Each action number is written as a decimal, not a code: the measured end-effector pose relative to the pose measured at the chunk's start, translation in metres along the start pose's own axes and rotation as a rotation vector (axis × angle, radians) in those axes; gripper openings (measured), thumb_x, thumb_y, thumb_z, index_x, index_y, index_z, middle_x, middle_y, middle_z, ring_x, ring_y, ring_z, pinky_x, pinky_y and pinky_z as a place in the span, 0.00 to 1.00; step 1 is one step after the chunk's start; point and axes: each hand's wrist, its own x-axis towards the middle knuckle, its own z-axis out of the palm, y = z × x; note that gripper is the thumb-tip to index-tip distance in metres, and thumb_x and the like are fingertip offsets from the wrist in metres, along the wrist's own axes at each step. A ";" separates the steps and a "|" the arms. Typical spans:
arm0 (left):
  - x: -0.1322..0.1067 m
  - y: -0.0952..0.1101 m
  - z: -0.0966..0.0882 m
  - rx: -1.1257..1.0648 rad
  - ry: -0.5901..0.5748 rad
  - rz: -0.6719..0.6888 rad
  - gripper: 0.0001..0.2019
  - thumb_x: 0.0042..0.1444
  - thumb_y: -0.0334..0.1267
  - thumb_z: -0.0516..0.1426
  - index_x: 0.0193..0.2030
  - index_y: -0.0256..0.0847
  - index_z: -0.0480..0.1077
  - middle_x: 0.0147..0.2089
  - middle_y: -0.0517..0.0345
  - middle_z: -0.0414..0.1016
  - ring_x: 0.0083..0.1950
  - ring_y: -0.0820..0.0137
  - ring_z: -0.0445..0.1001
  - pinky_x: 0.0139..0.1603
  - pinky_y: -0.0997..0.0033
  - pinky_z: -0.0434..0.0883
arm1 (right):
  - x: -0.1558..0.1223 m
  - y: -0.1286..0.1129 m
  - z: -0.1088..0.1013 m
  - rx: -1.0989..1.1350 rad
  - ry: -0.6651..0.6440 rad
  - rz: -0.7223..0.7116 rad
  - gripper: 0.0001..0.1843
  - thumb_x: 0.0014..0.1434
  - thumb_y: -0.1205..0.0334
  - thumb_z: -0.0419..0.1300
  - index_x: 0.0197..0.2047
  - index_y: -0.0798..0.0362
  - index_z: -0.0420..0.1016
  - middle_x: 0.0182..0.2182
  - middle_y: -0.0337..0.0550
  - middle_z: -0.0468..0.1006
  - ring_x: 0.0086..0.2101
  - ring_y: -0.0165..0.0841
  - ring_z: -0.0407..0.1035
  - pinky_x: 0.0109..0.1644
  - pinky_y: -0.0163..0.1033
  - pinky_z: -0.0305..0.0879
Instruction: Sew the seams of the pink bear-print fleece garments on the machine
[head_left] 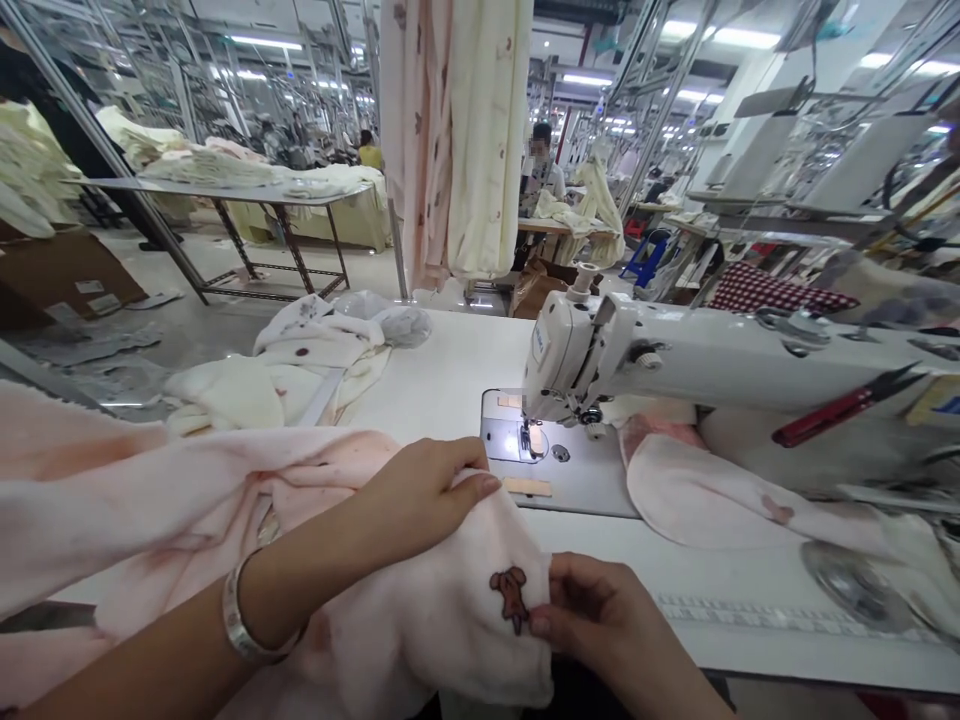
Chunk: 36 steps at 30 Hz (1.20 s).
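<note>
A soft pale pink fleece fabric piece [420, 600] with a small brown bear print lies across the front of the sewing table and hangs over its edge. My left hand [427, 490], with a silver bangle on the wrist, pinches its upper edge between thumb and fingers. Lower and to the right, my right hand [592, 610] grips the side edge beside the bear. Just behind the cloth stands a white sewing machine [577, 350]; its lit needle area is over the metal plate [600, 490], apart from the fabric in my hands.
Another pink fabric piece [705, 490] lies under the machine arm. Red-handled thread snips [832, 410] rest against the machine. Cream cloth pieces [240, 390] are heaped at the table's left. Long fabric strips [487, 140] hang behind. A measuring scale [750, 610] runs along the front.
</note>
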 end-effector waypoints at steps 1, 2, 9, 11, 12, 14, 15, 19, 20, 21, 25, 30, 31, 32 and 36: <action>-0.001 0.000 0.001 0.002 -0.011 0.004 0.09 0.58 0.42 0.50 0.30 0.41 0.64 0.26 0.64 0.67 0.32 0.69 0.65 0.31 0.71 0.57 | 0.000 -0.002 0.001 -0.007 -0.007 -0.011 0.17 0.45 0.51 0.68 0.35 0.54 0.76 0.32 0.42 0.79 0.32 0.31 0.70 0.36 0.34 0.63; -0.001 0.001 0.001 0.001 -0.019 0.013 0.09 0.58 0.42 0.50 0.30 0.41 0.64 0.26 0.65 0.66 0.32 0.69 0.65 0.31 0.71 0.57 | -0.001 -0.004 0.001 -0.011 -0.014 -0.029 0.17 0.46 0.51 0.67 0.34 0.54 0.75 0.31 0.42 0.78 0.32 0.31 0.70 0.36 0.34 0.62; -0.008 0.010 -0.007 -0.070 -0.073 0.086 0.10 0.59 0.42 0.51 0.30 0.41 0.66 0.28 0.66 0.68 0.33 0.72 0.67 0.32 0.74 0.59 | -0.002 -0.012 0.000 -0.198 0.017 -0.156 0.25 0.61 0.44 0.49 0.22 0.55 0.63 0.21 0.36 0.63 0.25 0.26 0.57 0.29 0.33 0.54; -0.011 0.011 -0.011 -0.098 -0.089 0.098 0.10 0.58 0.42 0.52 0.29 0.41 0.66 0.27 0.67 0.68 0.32 0.73 0.67 0.32 0.75 0.60 | -0.002 -0.013 0.000 -0.215 -0.042 -0.141 0.23 0.59 0.45 0.52 0.23 0.55 0.67 0.23 0.36 0.64 0.26 0.27 0.58 0.29 0.33 0.54; -0.013 0.011 -0.012 -0.105 -0.097 0.101 0.09 0.58 0.42 0.53 0.29 0.41 0.66 0.27 0.67 0.68 0.32 0.74 0.67 0.31 0.76 0.60 | -0.002 -0.014 0.001 -0.231 -0.070 -0.129 0.20 0.56 0.47 0.56 0.25 0.55 0.70 0.24 0.37 0.67 0.27 0.28 0.59 0.30 0.33 0.55; -0.016 0.012 -0.014 -0.101 -0.140 0.091 0.08 0.56 0.43 0.55 0.31 0.42 0.67 0.28 0.68 0.69 0.32 0.73 0.68 0.30 0.77 0.60 | -0.003 -0.017 0.004 -0.247 -0.095 -0.074 0.13 0.51 0.53 0.62 0.28 0.56 0.73 0.25 0.38 0.69 0.28 0.28 0.61 0.30 0.33 0.55; -0.018 0.012 -0.014 -0.091 -0.169 0.081 0.07 0.54 0.44 0.57 0.32 0.44 0.68 0.29 0.68 0.70 0.33 0.73 0.69 0.30 0.77 0.61 | -0.003 -0.020 0.006 -0.223 -0.103 -0.035 0.10 0.49 0.57 0.63 0.30 0.56 0.73 0.25 0.36 0.69 0.28 0.28 0.61 0.30 0.32 0.55; -0.025 0.019 -0.005 0.009 -0.164 0.117 0.28 0.40 0.49 0.66 0.51 0.50 0.67 0.48 0.65 0.73 0.47 0.64 0.71 0.43 0.71 0.66 | -0.007 -0.037 0.015 -0.085 -0.146 0.020 0.26 0.43 0.71 0.60 0.47 0.50 0.66 0.30 0.33 0.70 0.29 0.26 0.63 0.30 0.30 0.57; -0.026 0.021 -0.001 0.032 -0.150 0.137 0.35 0.38 0.49 0.66 0.56 0.49 0.64 0.53 0.62 0.71 0.51 0.61 0.70 0.48 0.68 0.65 | -0.008 -0.040 0.017 -0.076 -0.157 0.013 0.30 0.41 0.73 0.60 0.50 0.49 0.63 0.31 0.32 0.71 0.30 0.27 0.64 0.30 0.30 0.58; -0.026 0.022 0.003 0.051 -0.141 0.150 0.39 0.38 0.48 0.66 0.59 0.48 0.61 0.56 0.58 0.69 0.53 0.59 0.68 0.51 0.66 0.64 | -0.008 -0.043 0.019 -0.067 -0.180 0.020 0.33 0.40 0.74 0.60 0.51 0.48 0.61 0.31 0.32 0.71 0.31 0.28 0.65 0.30 0.30 0.58; -0.021 0.018 0.014 0.109 -0.071 0.099 0.21 0.49 0.39 0.60 0.52 0.45 0.70 0.48 0.56 0.76 0.48 0.59 0.73 0.47 0.64 0.67 | -0.003 -0.034 0.021 0.057 -0.280 0.060 0.32 0.39 0.74 0.63 0.49 0.47 0.61 0.33 0.32 0.71 0.32 0.27 0.67 0.32 0.30 0.60; -0.010 0.005 0.009 -0.304 -0.126 0.012 0.06 0.55 0.36 0.53 0.32 0.42 0.70 0.25 0.63 0.77 0.30 0.67 0.76 0.40 0.68 0.68 | 0.006 -0.005 0.015 0.128 -0.015 -0.129 0.30 0.44 0.66 0.67 0.47 0.46 0.57 0.27 0.29 0.69 0.26 0.24 0.62 0.30 0.31 0.55; -0.008 0.002 0.007 -0.442 -0.154 -0.015 0.05 0.57 0.37 0.52 0.32 0.41 0.68 0.23 0.64 0.76 0.28 0.68 0.76 0.39 0.69 0.69 | 0.006 -0.002 0.013 0.100 0.033 -0.121 0.29 0.44 0.64 0.67 0.47 0.46 0.59 0.25 0.28 0.67 0.25 0.23 0.60 0.30 0.31 0.54; -0.006 0.000 0.005 -0.549 -0.174 -0.039 0.05 0.57 0.39 0.52 0.32 0.41 0.66 0.22 0.65 0.75 0.27 0.69 0.76 0.38 0.69 0.69 | 0.005 -0.001 0.011 0.058 0.053 -0.100 0.26 0.45 0.62 0.67 0.46 0.47 0.61 0.24 0.28 0.65 0.24 0.24 0.58 0.29 0.31 0.53; 0.002 -0.012 0.001 -0.655 -0.177 -0.144 0.12 0.52 0.45 0.58 0.30 0.39 0.64 0.23 0.64 0.72 0.27 0.70 0.73 0.30 0.74 0.66 | 0.003 -0.005 0.004 -0.113 -0.005 -0.057 0.16 0.50 0.54 0.64 0.40 0.51 0.71 0.24 0.32 0.63 0.27 0.26 0.57 0.31 0.33 0.53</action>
